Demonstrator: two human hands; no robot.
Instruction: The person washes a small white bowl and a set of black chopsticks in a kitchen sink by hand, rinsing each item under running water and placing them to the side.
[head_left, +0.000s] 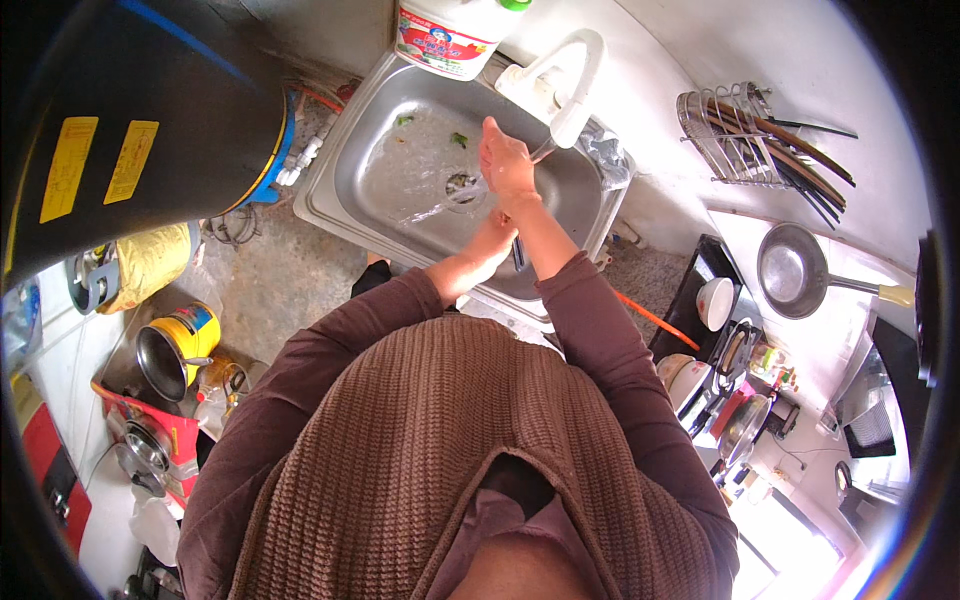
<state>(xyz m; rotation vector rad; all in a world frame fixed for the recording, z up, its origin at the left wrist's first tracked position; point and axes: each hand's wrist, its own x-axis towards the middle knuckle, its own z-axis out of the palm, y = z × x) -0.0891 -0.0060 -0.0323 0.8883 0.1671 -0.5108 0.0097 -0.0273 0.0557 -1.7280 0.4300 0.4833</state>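
Water from the white faucet (577, 112) runs over my right hand (508, 161), which is raised above a stainless steel sink (375, 172) with its fingers drawn together. Whether it holds anything is hidden. My left hand (486, 244) is lower and close to my right wrist, its fingers curled. From it projects a narrow dark tool (519, 255), pointing back towards me; most of it is covered. Splashing water falls near the drain (461, 187), where some scraps sit. Bits of green leaf (458, 139) lie on the wet sink bottom.
A white detergent jug (450, 37) stands on the sink's far rim. Left is a large black cylindrical tank (172, 97). A wire rack (731, 139) with chopsticks hangs on the right wall, near a frying pan (792, 270). Bowls (715, 304) and lids crowd the right side.
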